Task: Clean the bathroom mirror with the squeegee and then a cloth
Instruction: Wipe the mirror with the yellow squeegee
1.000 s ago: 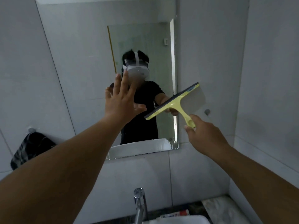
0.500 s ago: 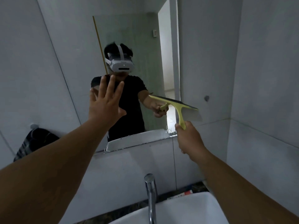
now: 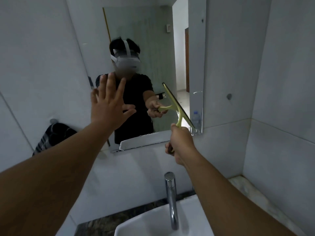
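While the left hand point(image 3: 109, 106) is raised flat before the mirror point(image 3: 153, 48) with all fingers spread and nothing in it, the yellow squeegee point(image 3: 177, 108) is gripped by its handle in the closed right hand point(image 3: 180, 142). The blade is tilted, running from upper left to lower right across the lower right part of the glass, and appears to lie against or just in front of it; actual contact cannot be told. The squeegee's reflection is seen just to its left. Whether the left palm touches the glass cannot be told either. A dark striped cloth point(image 3: 52, 138) is hung on the tiled wall point(image 3: 42, 57) to the left of the mirror, well apart from both hands. Below, a chrome tap point(image 3: 171, 198) is seen standing over a white basin point(image 3: 153, 223), between the two forearms.
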